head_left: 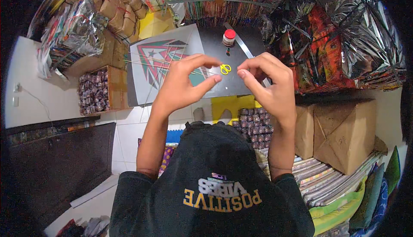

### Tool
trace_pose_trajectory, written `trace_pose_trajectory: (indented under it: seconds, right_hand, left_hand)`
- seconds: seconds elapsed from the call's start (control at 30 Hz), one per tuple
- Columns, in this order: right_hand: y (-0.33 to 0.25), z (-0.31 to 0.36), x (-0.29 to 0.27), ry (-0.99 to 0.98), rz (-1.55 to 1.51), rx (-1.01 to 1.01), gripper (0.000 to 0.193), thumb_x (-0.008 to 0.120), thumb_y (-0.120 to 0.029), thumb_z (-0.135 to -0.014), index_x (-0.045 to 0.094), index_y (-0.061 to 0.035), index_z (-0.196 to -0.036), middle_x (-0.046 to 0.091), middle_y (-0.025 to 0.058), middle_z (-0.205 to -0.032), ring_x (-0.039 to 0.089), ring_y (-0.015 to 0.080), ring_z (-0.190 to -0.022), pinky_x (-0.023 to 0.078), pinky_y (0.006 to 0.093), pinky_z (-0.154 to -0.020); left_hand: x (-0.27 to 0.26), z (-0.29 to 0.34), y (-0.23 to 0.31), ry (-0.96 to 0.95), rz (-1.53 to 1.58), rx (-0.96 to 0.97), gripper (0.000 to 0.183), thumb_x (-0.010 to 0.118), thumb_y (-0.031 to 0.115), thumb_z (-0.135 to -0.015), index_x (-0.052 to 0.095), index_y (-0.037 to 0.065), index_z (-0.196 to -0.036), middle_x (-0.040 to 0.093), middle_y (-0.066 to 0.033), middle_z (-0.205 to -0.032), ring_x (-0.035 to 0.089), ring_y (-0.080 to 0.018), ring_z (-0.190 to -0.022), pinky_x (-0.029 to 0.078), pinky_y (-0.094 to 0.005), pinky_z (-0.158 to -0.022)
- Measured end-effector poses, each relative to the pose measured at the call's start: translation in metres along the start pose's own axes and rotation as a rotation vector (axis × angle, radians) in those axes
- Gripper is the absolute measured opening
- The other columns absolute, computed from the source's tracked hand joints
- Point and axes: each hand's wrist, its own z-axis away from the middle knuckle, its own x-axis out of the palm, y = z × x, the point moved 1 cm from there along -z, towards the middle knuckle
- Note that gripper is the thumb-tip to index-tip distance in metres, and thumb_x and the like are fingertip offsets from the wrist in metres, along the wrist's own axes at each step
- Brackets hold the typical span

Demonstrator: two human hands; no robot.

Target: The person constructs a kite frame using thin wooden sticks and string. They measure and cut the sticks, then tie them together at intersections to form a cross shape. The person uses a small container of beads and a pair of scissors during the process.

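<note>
My left hand (187, 82) hovers above the table, thumb and forefinger apart with nothing visible between them. Opposite it, my right hand (271, 80) has its thumb and fingertips brought together; anything pinched there is too small to make out. Between the two hands, a pair of scissors with yellow handles (225, 69) lies on the dark table (211, 37). Partly behind my left hand is a pale sheet (195, 41) with a red, green and black angular design. Thin sticks (150, 60) lie across it.
A jar with a red lid (229, 37) stands toward the back, beside a metal ruler (245, 47). Stacked bundles (215, 4) line the far side. Brown cardboard boxes (344, 133) sit at right, and a box of small wrapped items (118, 88) at left.
</note>
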Motion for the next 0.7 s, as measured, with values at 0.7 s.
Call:
trace_pose_trajectory:
  seconds: [0.7]
  right_hand:
    - [0.009,-0.002,-0.041,0.566,0.058,-0.059,0.006,0.076,-0.001,-0.09,0.074,-0.0013,-0.095,0.059,-0.0025,-0.083,0.051,0.0044,-0.07,0.038,0.0212,-0.06]
  left_hand:
    - [0.009,0.006,0.018,-0.396,0.21,0.11,0.01,0.08,0.009,-0.085,0.079,0.002,-0.092,0.079,-0.011,-0.09,0.073,-0.0262,-0.083,0.055,-0.0382,-0.085]
